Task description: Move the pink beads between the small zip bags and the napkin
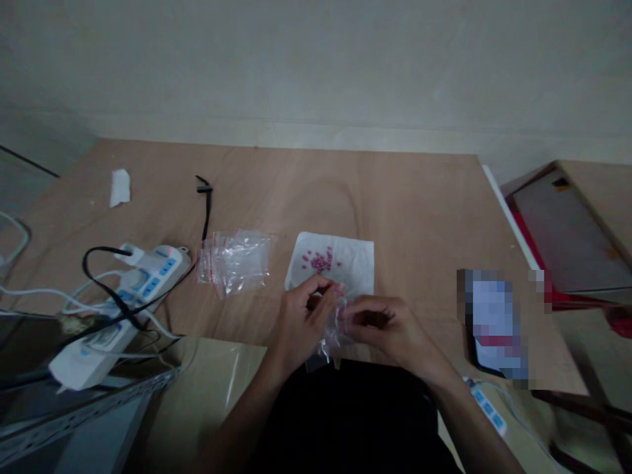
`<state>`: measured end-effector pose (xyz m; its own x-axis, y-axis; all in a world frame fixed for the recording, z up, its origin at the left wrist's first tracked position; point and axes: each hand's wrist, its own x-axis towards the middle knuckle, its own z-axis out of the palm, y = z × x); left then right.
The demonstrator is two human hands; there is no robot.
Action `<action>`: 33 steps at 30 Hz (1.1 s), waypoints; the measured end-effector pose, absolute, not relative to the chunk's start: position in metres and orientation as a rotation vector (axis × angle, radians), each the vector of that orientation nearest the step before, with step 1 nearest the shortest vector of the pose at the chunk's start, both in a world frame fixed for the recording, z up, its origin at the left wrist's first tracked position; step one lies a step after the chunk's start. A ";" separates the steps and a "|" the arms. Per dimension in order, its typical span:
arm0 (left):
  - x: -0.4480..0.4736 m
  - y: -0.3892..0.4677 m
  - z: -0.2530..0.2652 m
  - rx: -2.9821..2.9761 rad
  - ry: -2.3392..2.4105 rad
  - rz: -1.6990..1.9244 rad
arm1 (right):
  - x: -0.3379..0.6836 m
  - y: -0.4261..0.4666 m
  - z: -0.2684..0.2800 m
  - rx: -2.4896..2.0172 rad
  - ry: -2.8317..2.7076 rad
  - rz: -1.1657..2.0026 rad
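My left hand (303, 316) and my right hand (385, 326) meet near the table's front edge, both pinching a small clear plastic bag (330, 336) that hangs between them. Just beyond my fingers lies a white paper sheet (355, 263) with several small pink beads (320, 260) piled on it. A stack of empty clear zip bags (236, 261) with red seal lines rests to the left of the sheet.
A white power strip (123, 303) with plugs and tangled black and white cables sits at the left. A black strap (205, 204) and a white paper scrap (120, 187) lie farther back. A blurred phone (494, 326) is at the right, beside a red-edged board (563, 237).
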<state>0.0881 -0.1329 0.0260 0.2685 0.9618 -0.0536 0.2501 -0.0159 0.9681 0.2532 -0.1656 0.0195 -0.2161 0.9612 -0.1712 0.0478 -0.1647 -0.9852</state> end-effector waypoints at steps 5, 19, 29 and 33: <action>0.090 -0.137 0.016 1.541 1.265 0.657 | 0.258 -0.180 0.018 -1.247 -1.359 1.683; 0.069 -0.136 0.036 2.290 1.117 0.405 | 0.246 -0.148 0.033 -1.284 -1.778 1.188; 0.042 -0.155 0.014 1.904 1.465 0.755 | 0.252 -0.089 -0.029 -1.640 -1.963 0.627; 0.040 -0.161 0.008 1.864 1.468 0.742 | 0.249 -0.094 -0.024 -1.663 -1.984 0.605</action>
